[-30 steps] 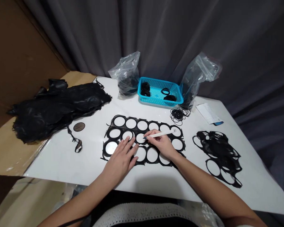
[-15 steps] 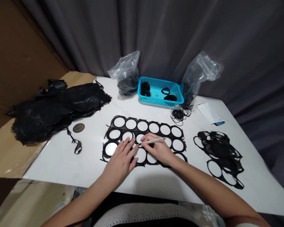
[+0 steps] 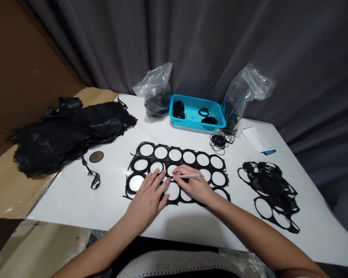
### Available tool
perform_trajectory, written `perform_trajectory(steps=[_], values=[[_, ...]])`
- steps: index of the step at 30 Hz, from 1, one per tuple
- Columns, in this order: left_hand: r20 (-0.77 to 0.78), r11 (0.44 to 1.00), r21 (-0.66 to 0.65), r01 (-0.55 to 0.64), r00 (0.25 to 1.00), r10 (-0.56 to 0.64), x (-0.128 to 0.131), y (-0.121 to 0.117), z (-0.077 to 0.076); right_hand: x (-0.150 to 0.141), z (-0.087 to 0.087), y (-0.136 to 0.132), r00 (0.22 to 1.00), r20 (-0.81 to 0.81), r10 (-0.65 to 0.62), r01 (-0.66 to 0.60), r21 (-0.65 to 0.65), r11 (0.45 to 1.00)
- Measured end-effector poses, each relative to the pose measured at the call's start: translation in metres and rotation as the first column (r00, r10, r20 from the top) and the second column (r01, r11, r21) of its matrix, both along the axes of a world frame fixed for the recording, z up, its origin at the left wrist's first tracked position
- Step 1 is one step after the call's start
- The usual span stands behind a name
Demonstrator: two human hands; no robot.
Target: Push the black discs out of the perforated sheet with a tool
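Observation:
A black rubber sheet (image 3: 179,148) punched with rows of round holes lies flat in the middle of the white table (image 3: 75,197). My left hand (image 3: 149,195) rests on its near left part, fingers spread flat and open. My right hand (image 3: 193,184) is closed in a pen grip on a thin white tool (image 3: 188,176). The tool lies almost level, its tip at the sheet's middle row beside my left fingertips.
A heap of black rubber sheets (image 3: 66,133) lies at the left, with a small dark disc (image 3: 96,156) beside it. A teal basket (image 3: 195,112) holding black rings stands at the back between two plastic bags (image 3: 156,90). Loose thin rings (image 3: 220,141) and crumpled punched scrap (image 3: 271,191) lie to the right.
My right hand has drawn back toward me and to the left, and the white tool has tilted from a slant to almost level. My left hand has stayed flat on the sheet.

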State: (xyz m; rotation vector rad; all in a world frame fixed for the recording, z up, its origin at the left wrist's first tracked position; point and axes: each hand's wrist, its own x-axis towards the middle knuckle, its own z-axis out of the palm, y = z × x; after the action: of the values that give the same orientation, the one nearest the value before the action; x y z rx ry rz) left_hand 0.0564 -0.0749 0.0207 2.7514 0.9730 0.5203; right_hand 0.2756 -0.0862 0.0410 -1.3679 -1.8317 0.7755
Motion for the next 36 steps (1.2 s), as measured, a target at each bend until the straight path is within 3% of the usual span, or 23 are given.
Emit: perform_trajectory(steps=[5,9,13,16,18,20,23,28,30,33,36], values=[[-0.009,1.000,0.012,0.004,1.000,-0.004,0.000,0.000,0.001,0.001,-0.006,-0.005,0.976,0.182,0.115,-0.144,0.153,0.978],[0.010,1.000,-0.005,0.000,1.000,0.000,0.000,0.000,0.001,-0.003,-0.003,-0.011,0.887,0.436,0.152,-0.256,0.190,0.948],[0.013,1.000,-0.001,-0.004,1.000,0.004,0.001,0.001,-0.001,-0.008,0.007,-0.008,0.830,0.542,0.129,-0.265,0.181,0.947],[0.009,1.000,0.014,-0.005,1.000,0.004,0.002,0.001,-0.001,0.005,0.011,0.008,0.839,0.543,0.033,-0.175,0.211,0.962],[-0.001,1.000,0.030,-0.002,1.000,0.003,0.001,0.002,-0.001,0.024,0.012,0.023,0.844,0.521,-0.130,-0.012,0.261,0.965],[-0.011,0.999,0.053,0.004,1.000,-0.003,0.000,0.003,-0.001,0.047,0.012,0.037,0.829,0.456,-0.325,0.197,0.307,0.931],[0.004,0.996,0.091,0.018,1.000,-0.018,-0.003,0.006,-0.003,0.075,0.012,0.042,0.831,0.274,-0.484,0.425,0.249,0.870],[0.047,0.986,0.160,0.049,0.997,-0.057,-0.008,0.019,-0.008,0.085,0.010,0.016,0.888,-0.059,-0.457,0.446,-0.135,0.885],[0.046,0.973,0.216,0.077,0.995,-0.089,-0.008,0.025,-0.011,0.091,0.009,0.008,0.845,-0.090,-0.528,0.515,-0.136,0.847],[0.022,0.951,0.281,0.125,0.990,-0.136,-0.012,0.035,-0.013,0.113,0.010,0.002,0.737,-0.106,-0.668,0.665,-0.062,0.744],[0.023,0.948,0.275,0.158,0.985,-0.171,-0.015,0.045,-0.009,0.135,0.011,-0.002,0.699,-0.241,-0.673,0.643,-0.202,0.739]])
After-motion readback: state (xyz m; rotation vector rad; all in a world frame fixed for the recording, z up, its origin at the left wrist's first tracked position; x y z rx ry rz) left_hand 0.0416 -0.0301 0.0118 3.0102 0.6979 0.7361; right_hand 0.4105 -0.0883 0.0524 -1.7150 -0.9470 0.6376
